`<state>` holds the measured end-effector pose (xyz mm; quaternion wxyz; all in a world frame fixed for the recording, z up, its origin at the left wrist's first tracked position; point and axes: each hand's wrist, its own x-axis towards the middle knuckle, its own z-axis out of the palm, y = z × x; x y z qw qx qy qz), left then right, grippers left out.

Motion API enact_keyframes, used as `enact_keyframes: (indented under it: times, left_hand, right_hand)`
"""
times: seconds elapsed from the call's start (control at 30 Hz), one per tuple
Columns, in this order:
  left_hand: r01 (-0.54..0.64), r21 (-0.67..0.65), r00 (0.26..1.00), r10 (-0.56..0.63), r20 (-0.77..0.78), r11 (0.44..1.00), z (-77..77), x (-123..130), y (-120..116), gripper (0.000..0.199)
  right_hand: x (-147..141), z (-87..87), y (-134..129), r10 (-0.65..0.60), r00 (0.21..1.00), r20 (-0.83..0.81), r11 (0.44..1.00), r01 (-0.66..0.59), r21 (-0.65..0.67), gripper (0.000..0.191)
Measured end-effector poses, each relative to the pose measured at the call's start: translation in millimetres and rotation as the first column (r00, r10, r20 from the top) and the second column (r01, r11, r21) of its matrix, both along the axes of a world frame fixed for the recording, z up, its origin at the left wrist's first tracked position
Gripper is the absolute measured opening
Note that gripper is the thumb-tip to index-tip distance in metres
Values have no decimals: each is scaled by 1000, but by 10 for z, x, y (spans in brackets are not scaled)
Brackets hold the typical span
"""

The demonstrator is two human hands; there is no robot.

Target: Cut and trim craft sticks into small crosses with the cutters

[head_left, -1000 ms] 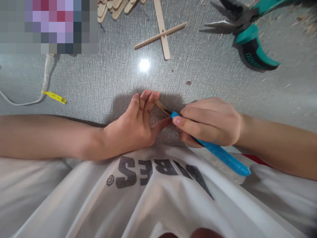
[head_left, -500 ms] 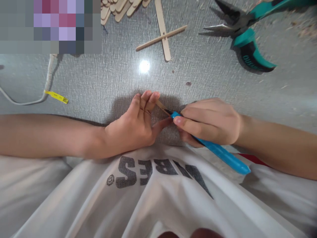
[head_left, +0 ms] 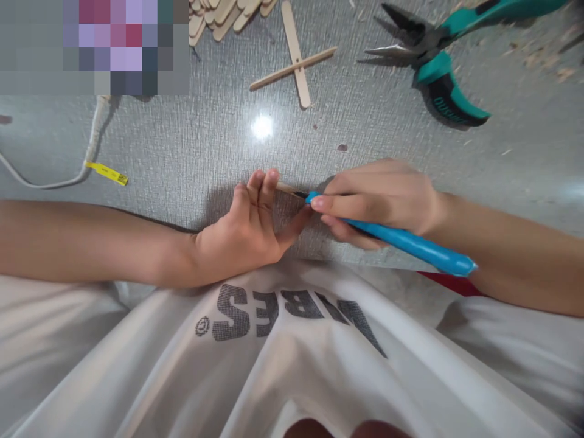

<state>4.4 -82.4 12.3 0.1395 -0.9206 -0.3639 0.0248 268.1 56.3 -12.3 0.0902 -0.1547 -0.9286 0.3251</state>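
My left hand [head_left: 253,228] is closed on a small wooden craft stick [head_left: 285,187], whose end pokes out past the fingertips. Most of that stick is hidden behind the fingers. My right hand [head_left: 378,204] grips a craft knife [head_left: 406,240] with a long blue handle slanting down to the right. Its dark, narrow tip lies against the stick, close to my left thumb. Whether the tip is cutting into the wood is too small to tell. Both hands are low over the grey table, just in front of my white shirt.
Two crossed craft sticks [head_left: 301,85] lie beyond my hands, with a heap of sticks [head_left: 223,17] behind. Green-handled pliers [head_left: 424,52] lie open at the upper right, near wood shavings [head_left: 542,58]. A white cable [head_left: 93,131] with a yellow tag [head_left: 107,173] runs along the left.
The knife has swung to a flatter angle, its handle end rising in the picture as my right hand turns. My left hand still holds the stick. The whole view has shifted slightly.
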Motion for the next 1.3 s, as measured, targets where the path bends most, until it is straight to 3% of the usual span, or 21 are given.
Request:
enact_keyframes:
  times: [0.1, 0.27, 0.43, 0.67, 0.8, 1.03, 1.3]
  left_hand:
    - [-10, -3, 1000, 11, 15, 1000, 0, 12, 6, 75]
    - [-39, -158, 996, 50, 67, 987, -12, 9, 17, 85]
    - [-57, -190, 997, 67, 47, 980, -21, 25, 21, 81]
    - [18, -35, 999, -20, -45, 999, -8, 1, 39, 72]
    - [-34, -176, 998, 42, 43, 984, -29, -12, 22, 82]
    - [-30, -167, 998, 40, 57, 985, -30, 27, 52, 81]
    - [-92, -392, 989, 131, 74, 915, 12, 15, 59, 84]
  right_hand:
    - [-58, 29, 45, 125, 980, -156, 990, -113, 88, 20]
    - [-87, 54, 28, 175, 945, -277, 974, -126, 186, 34]
    - [-53, 31, -14, 48, 904, -425, 992, 5, 123, 24]
    - [-83, 99, -26, 67, 952, -300, 993, -34, 113, 21]
    - [-89, 110, -9, 97, 957, -274, 993, -74, 93, 25]
    - [-78, 105, -14, 102, 960, -259, 991, -76, 107, 27]
    - [-64, 42, -28, 84, 962, -258, 991, -54, 121, 33]
